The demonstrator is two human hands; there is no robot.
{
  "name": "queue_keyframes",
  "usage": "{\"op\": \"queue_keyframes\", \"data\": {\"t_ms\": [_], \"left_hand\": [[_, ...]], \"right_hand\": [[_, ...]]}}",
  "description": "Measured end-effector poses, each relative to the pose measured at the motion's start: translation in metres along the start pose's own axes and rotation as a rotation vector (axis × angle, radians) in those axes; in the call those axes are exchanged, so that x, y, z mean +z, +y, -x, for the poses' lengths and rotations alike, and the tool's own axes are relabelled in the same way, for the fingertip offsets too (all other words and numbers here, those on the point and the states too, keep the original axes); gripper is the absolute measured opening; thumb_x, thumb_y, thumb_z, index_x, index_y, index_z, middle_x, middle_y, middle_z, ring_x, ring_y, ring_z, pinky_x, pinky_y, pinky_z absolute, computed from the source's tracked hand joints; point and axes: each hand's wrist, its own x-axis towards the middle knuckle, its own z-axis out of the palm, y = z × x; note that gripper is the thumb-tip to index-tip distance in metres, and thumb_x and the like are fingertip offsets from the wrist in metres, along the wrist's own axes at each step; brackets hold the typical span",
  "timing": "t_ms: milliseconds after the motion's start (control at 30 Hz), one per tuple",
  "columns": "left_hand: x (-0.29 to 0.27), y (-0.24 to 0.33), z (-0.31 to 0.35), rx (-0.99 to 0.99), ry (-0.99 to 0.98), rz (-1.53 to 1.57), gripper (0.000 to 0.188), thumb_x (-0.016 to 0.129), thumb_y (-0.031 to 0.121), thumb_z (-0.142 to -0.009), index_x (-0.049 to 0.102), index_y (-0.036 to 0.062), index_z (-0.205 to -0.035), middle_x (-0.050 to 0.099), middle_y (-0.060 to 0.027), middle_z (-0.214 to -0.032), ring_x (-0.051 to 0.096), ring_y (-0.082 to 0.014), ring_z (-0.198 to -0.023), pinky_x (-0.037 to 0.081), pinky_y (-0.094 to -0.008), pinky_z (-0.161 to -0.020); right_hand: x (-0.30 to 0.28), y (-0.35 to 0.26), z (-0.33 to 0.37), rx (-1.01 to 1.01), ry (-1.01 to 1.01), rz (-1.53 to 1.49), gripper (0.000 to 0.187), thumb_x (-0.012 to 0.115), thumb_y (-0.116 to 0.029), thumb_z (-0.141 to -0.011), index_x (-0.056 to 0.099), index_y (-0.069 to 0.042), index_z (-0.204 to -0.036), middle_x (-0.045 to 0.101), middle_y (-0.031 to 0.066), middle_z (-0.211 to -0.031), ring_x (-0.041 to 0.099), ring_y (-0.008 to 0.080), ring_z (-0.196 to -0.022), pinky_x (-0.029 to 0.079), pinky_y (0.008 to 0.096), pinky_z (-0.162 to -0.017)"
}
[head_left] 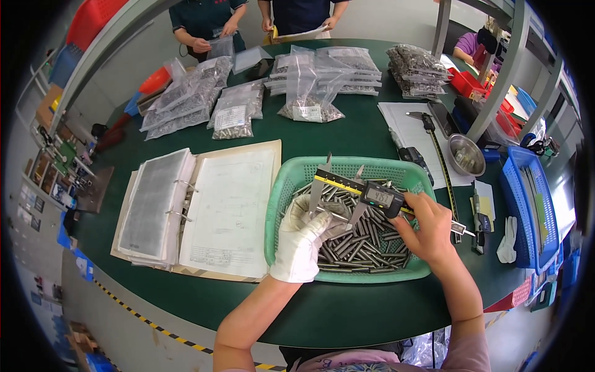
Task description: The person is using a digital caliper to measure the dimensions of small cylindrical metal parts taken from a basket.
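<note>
My right hand (429, 227), bare, is closed round the body of a digital caliper (379, 197), its display facing up. In my left hand (296, 245), which wears a white glove, a slim metal pin (335, 215) is pinched between the caliper's jaws. Both hands are over a green plastic basket (347, 283) that holds many loose metal pins (365, 251). Glove and fingers hide part of the held pin.
An open ring binder (229, 211) lies left of the basket. Bagged metal parts (310, 111) are piled at the back. On the right are another caliper (427, 121), a metal bowl (466, 155), micrometers (480, 223), a white glove (507, 240) and a blue basket (527, 204). Two people stand across the table.
</note>
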Motion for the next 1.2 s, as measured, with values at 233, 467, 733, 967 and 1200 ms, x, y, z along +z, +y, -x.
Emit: {"op": "queue_keyframes", "data": {"t_ms": [233, 467, 733, 967, 1200], "left_hand": [[-0.0010, 0.0004, 0.0013, 0.022, -0.022, 0.017, 0.032, 0.058, 0.005, -0.084, 0.045, 0.0074, -0.114, 0.060, -0.0138, -0.102, 0.063, -0.0246, -0.089, 0.055, -0.0386, -0.077], [-0.0016, 0.0013, 0.0008, 0.051, -0.077, 0.108, 0.021, 0.054, -0.002, -0.086, 0.046, 0.0065, -0.103, 0.061, -0.0120, -0.101, 0.062, -0.0235, -0.093, 0.054, -0.0386, -0.081], [-0.0041, 0.0024, 0.0002, 0.066, -0.103, 0.111, 0.023, 0.058, 0.000, -0.084, 0.045, 0.0062, -0.103, 0.061, -0.0137, -0.101, 0.062, -0.0259, -0.093, 0.053, -0.0400, -0.082], [-0.0001, 0.0031, 0.0005, 0.060, -0.110, 0.092, 0.031, 0.060, 0.002, -0.082, 0.045, 0.0063, -0.109, 0.059, -0.0141, -0.103, 0.062, -0.0254, -0.093, 0.052, -0.0402, -0.084], [0.0052, 0.0056, 0.0007, 0.016, -0.110, 0.041, 0.044, 0.062, 0.003, -0.080, 0.044, 0.0064, -0.120, 0.056, -0.0095, -0.112, 0.057, -0.0224, -0.102, 0.049, -0.0410, -0.086]], "right_hand": [[0.0005, -0.0013, -0.0005, -0.004, 0.011, -0.011, 0.031, 0.071, -0.009, -0.068, 0.057, 0.000, -0.094, 0.053, 0.0083, -0.066, 0.054, 0.0212, -0.052, 0.041, 0.0294, -0.046], [0.0017, 0.0001, -0.0001, -0.004, 0.022, -0.001, 0.033, 0.073, -0.014, -0.068, 0.057, -0.002, -0.095, 0.053, 0.0078, -0.066, 0.053, 0.0233, -0.051, 0.041, 0.0318, -0.045], [0.0027, -0.0003, -0.0006, -0.004, 0.052, 0.007, 0.034, 0.074, -0.020, -0.068, 0.058, -0.003, -0.093, 0.053, 0.0074, -0.067, 0.053, 0.0249, -0.050, 0.041, 0.0334, -0.044], [-0.0027, -0.0006, -0.0011, -0.004, 0.054, 0.070, 0.035, 0.076, -0.029, -0.066, 0.059, -0.006, -0.086, 0.055, 0.0055, -0.065, 0.054, 0.0238, -0.049, 0.042, 0.0320, -0.044], [-0.0004, 0.0018, 0.0008, -0.027, 0.096, 0.088, 0.035, 0.076, -0.032, -0.066, 0.058, -0.007, -0.084, 0.055, 0.0033, -0.065, 0.054, 0.0211, -0.049, 0.042, 0.0309, -0.044]]}}
